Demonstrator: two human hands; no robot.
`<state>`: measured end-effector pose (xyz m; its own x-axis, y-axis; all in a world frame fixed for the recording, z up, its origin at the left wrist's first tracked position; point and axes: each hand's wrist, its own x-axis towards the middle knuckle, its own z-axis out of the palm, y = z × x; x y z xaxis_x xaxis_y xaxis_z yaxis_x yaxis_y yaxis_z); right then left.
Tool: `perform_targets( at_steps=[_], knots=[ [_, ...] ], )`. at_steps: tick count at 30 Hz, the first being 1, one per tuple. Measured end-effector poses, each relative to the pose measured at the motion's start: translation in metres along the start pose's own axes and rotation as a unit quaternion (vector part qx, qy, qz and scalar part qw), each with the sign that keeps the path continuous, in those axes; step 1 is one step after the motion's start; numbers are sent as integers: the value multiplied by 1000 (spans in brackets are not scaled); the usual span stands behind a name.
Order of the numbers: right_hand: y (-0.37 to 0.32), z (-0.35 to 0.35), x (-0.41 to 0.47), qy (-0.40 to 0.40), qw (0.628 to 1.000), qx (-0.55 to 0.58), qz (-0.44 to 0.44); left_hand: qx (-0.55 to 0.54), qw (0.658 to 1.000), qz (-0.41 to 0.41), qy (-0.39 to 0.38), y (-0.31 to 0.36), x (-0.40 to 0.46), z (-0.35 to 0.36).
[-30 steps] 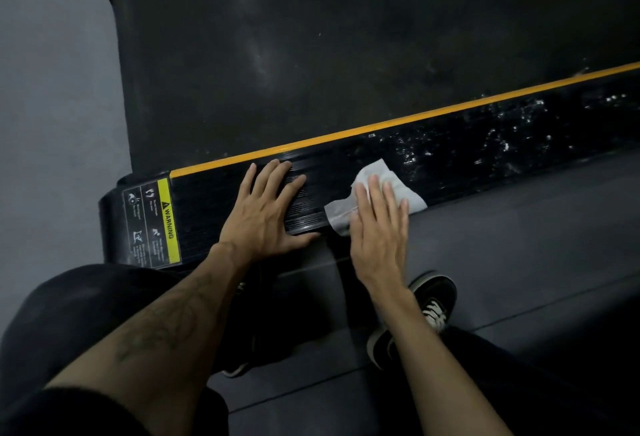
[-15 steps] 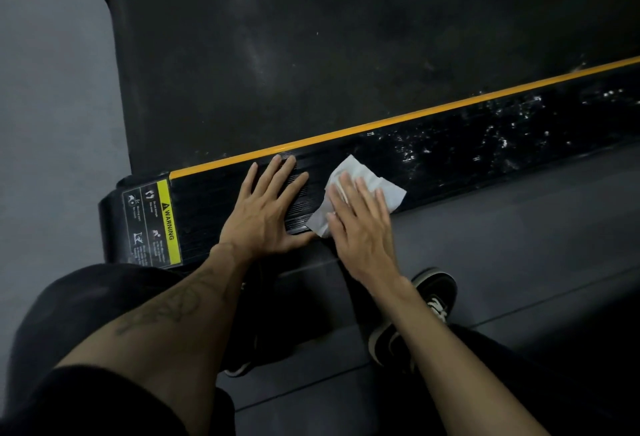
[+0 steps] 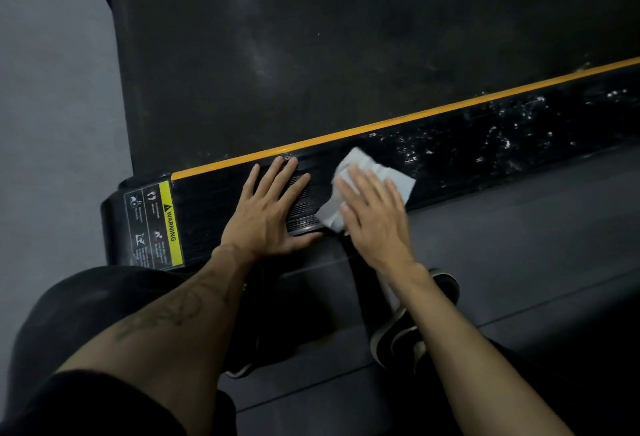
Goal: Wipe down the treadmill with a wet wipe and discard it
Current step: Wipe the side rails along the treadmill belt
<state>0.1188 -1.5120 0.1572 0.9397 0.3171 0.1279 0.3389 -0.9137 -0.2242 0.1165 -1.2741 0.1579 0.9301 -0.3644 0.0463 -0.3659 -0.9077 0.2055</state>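
The treadmill's black side rail (image 3: 467,155) runs from lower left to upper right, edged by a yellow stripe (image 3: 398,123), with the dark running belt (image 3: 311,55) beyond it. A white wet wipe (image 3: 370,167) lies crumpled on the rail. My right hand (image 3: 374,217) presses flat on the wipe with straight fingers. My left hand (image 3: 273,210) rests flat on the ribbed rail just left of the wipe, fingers spread. Wet streaks glisten on the rail to the right.
A yellow and black warning label (image 3: 156,224) marks the rail's rear end. Grey floor (image 3: 52,124) lies to the left, dark floor mats (image 3: 519,262) to the right. My black shoe (image 3: 415,325) and dark trouser legs are below.
My right hand slid the wipe left along the rail toward my left hand, then slightly back right. My left hand stayed planted.
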Motion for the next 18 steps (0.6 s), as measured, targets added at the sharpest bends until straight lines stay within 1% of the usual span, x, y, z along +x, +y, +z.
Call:
perform_targets(
  at_steps=[2,3,4,5,7,8,9,10,12,13,14,15,17,18],
  knots=[
    [0,-3,5,12,994,2,111,6,1000,-3,-1,0,0,0],
    [-10,-3,7,12,988,3,152,5,1000,-3,-1,0,0,0],
    [-23,-2,9,9,986,11,167,3,1000,-3,0,0,0,0],
    [-34,0,8,0,988,22,153,2,1000,-2,5,0,-1,0],
    [-39,3,5,-28,998,28,58,-2,1000,-1,16,0,-1,1],
    [-31,2,5,-38,999,16,14,-3,1000,0,17,0,-1,1],
    [-18,0,7,-44,999,5,-4,-4,1000,0,16,1,-1,1],
    [-6,-2,11,-43,999,0,9,-2,1000,-1,12,1,0,0],
    [6,-7,15,-38,994,2,103,2,1000,0,3,1,0,-1],
    [1,-8,17,-35,988,3,149,2,1000,0,4,0,0,0],
    [-12,-8,18,-33,984,7,174,1,1000,0,6,0,-1,0],
    [-25,-8,18,-36,985,13,168,-1,1000,0,8,0,-1,0],
    [-40,-2,13,-52,995,19,86,-3,1000,1,12,0,-1,1],
    [-36,-2,10,-61,997,13,42,-4,1000,1,13,0,-1,1]
  ],
)
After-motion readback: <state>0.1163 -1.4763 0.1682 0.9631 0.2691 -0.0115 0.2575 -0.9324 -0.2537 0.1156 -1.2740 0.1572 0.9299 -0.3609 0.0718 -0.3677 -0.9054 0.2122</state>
